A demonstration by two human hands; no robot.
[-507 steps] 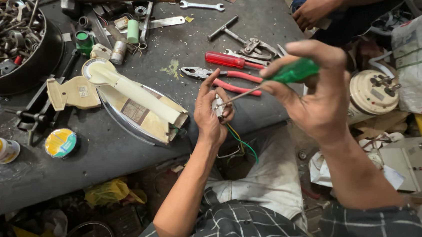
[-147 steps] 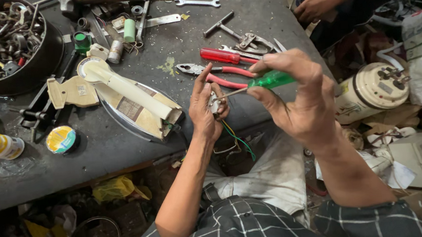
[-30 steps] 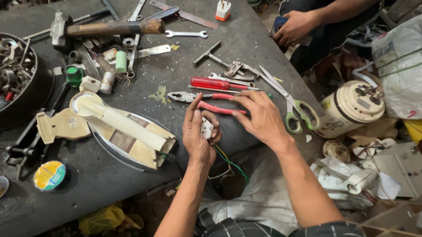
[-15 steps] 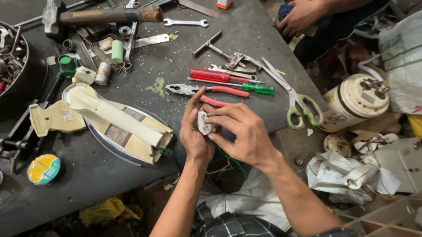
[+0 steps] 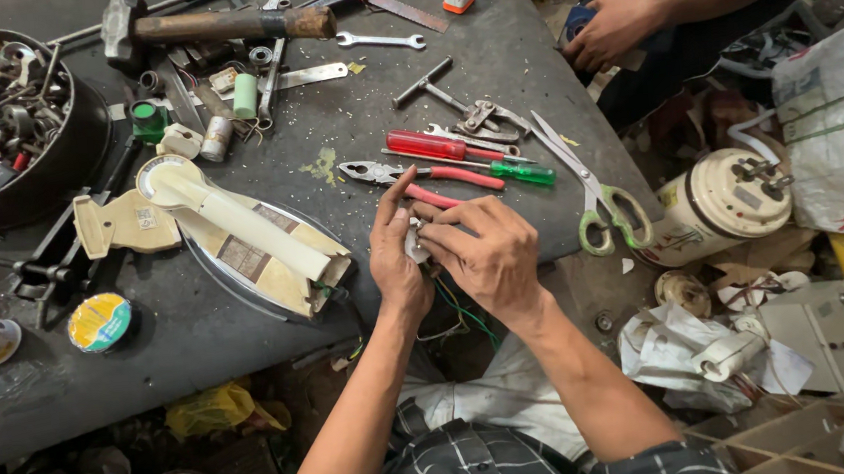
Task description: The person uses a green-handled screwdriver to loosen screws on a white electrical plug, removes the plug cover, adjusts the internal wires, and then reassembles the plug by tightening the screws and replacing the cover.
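I am pinching a small white plug part point(image 5: 414, 243) between my left hand point(image 5: 396, 259) and right hand point(image 5: 483, 252), both clamped on it, steadying it while its coloured wires point(image 5: 463, 309) are hanging below; the green-handled screwdriver point(image 5: 497, 169) is lying just beyond my fingers.

Red-handled pliers point(image 5: 437, 178) next to a green-handled screwdriver point(image 5: 512, 172). Scissors point(image 5: 594, 193) have green loops. Person's shirt point(image 5: 480, 468) is dark plaid.

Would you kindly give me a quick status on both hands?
Left hand and right hand pinch small white part. Wires hang below. Nothing blocking.
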